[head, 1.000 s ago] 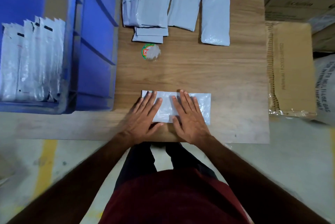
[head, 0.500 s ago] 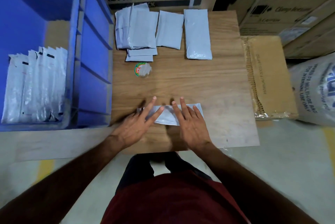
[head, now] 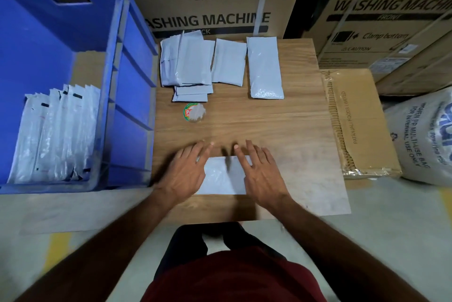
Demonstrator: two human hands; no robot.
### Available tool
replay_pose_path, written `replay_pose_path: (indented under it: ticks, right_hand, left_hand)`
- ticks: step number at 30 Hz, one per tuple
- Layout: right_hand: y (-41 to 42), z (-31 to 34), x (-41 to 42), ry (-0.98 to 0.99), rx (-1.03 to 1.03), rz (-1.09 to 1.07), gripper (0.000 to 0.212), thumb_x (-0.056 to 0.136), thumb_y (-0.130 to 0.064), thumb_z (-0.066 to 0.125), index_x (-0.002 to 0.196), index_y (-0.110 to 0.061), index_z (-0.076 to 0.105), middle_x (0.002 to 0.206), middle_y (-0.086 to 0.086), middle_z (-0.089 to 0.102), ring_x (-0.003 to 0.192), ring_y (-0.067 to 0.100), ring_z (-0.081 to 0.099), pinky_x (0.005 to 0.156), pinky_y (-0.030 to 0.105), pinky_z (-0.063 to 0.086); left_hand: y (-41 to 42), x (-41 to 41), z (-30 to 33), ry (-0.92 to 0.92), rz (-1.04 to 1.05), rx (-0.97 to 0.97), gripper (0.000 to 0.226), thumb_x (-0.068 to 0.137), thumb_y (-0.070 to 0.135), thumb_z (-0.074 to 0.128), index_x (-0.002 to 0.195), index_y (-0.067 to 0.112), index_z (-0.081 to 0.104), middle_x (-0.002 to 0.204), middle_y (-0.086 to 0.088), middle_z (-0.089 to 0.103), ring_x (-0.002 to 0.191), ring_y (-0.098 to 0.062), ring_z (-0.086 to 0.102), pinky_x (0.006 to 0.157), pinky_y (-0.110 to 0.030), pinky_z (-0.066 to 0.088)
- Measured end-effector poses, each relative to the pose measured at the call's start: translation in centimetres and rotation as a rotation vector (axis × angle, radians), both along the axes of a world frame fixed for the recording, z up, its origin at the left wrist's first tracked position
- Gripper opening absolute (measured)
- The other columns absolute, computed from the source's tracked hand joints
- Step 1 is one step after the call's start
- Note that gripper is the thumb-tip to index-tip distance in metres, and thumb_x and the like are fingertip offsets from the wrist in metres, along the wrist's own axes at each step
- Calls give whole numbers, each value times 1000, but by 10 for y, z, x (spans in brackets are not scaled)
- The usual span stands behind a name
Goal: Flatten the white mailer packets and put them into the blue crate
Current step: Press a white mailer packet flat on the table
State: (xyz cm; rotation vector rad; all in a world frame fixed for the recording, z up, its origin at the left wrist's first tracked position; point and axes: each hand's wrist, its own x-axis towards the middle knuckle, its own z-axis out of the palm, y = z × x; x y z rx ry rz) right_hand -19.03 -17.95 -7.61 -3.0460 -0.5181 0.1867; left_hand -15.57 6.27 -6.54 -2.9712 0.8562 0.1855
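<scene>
Both forearms come up from the bottom corners and converge toward the middle, bare to the edge of view. The left hand (head: pixel 187 173) lies palm down, fingers straight and slightly spread, pointing up and a little to the right, its wrist at the lower left. The right hand (head: pixel 260 173) mirrors it, palm down, fingers straight and fanned, pointing up and a little to the left. Neither hand forms a grip; the fingers lie flat rather than curled. The two index fingertips are near each other with a gap between them. The fingertips are slightly blurred.
</scene>
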Motion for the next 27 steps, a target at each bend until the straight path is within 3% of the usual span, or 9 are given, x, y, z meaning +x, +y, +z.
replay_pose_path:
  ticks: [3,6,9,16,20,27]
  right_hand:
    - [26,-20,-16,67,156,-52,74,84,-19,54,156,-11,38,160,25,32,146,40,36,121,52,27]
    - [40,-42,-30,131,220,-85,63,98,-30,35,158,-11,31,166,23,18,154,37,19,124,52,17]
    - [39,-57,-32,108,232,-87,63,102,-33,34,161,-12,25,168,20,12,157,33,9,125,52,13]
    - [34,-59,-31,100,322,-99,63,101,-32,35,161,-12,25,169,18,9,157,30,4,126,54,11]
    - [10,-59,-36,82,276,-152,65,101,-31,37,162,-14,22,169,18,9,157,30,3,125,56,12]
    - [-5,-61,-35,138,291,-87,61,105,-35,26,162,-16,19,170,15,5,158,28,2,125,53,13]
  left_hand:
    - [-1,-24,-28,44,134,-96,65,95,35,41,155,11,39,161,-19,33,143,-34,40,118,-46,31]
    - [1,-41,-52,90,140,-90,66,98,43,37,156,13,37,165,-19,25,150,-35,32,120,-47,25]
    - [-2,-43,-63,110,197,-100,67,98,43,38,158,14,34,166,-17,21,153,-34,25,121,-51,25]
    - [-22,-50,-61,62,268,-96,69,98,38,38,158,5,28,166,-25,16,154,-38,16,123,-53,19]
    - [-41,-58,-66,95,113,-137,71,98,33,41,161,9,19,168,-19,8,156,-33,7,125,-51,17]
    - [-57,-63,-67,84,176,-127,70,95,32,36,160,8,25,167,-20,14,155,-36,13,123,-53,18]
